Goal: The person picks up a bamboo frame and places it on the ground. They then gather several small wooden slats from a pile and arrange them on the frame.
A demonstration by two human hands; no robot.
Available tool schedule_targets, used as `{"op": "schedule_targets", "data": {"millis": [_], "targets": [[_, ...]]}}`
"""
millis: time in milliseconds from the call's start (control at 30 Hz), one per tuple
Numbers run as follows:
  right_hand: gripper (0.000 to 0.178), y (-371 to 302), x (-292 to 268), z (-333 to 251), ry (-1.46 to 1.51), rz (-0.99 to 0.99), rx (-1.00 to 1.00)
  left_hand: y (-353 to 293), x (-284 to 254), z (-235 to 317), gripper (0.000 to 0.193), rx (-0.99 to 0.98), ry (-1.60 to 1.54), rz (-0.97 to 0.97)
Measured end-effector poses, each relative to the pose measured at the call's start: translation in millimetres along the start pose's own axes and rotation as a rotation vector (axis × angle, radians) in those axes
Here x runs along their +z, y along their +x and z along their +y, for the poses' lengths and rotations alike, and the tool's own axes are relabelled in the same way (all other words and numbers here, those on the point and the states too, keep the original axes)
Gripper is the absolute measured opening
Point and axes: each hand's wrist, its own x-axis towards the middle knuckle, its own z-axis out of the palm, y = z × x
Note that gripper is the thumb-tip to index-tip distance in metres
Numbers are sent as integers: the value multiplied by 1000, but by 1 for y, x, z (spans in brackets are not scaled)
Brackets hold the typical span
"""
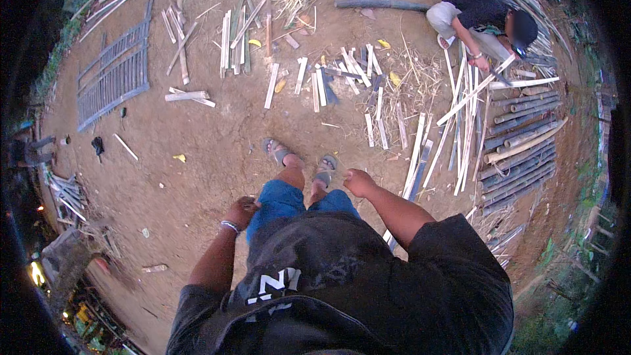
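Pale split-bamboo strips lie on the dirt to the right of the right hand, apart from it; shorter bamboo pieces lie ahead. That hand is curled into a loose fist. The left hand hangs beside the denim shorts, fingers bent; how far closed, I cannot tell.

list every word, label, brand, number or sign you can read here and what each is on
Black short-sleeved fabric shirt on the camera wearer: bold white lettering on its front, which I won't copy out.
Same shirt: fainter dark print beside the white, too low in contrast to read.
Co-worker's black fabric shirt: any print is too small to tell.
Pale split bamboo strips: none visible.
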Motion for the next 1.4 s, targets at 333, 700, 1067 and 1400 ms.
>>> {"op": "schedule_targets", "data": {"millis": [333,700,1067,1400], "targets": [[39,163,-9,-10,292,-22,130,81,33,22,93,306,440,-668],[42,348,18,92,334,-28,159,251,101,-12,76,364,395,-713],[37,452,-50,258,288,276,175,610,139,98,50,97,270,143],[42,490,-93,358,-103,658,-15,712,193,149,58,111,394,514]]}}
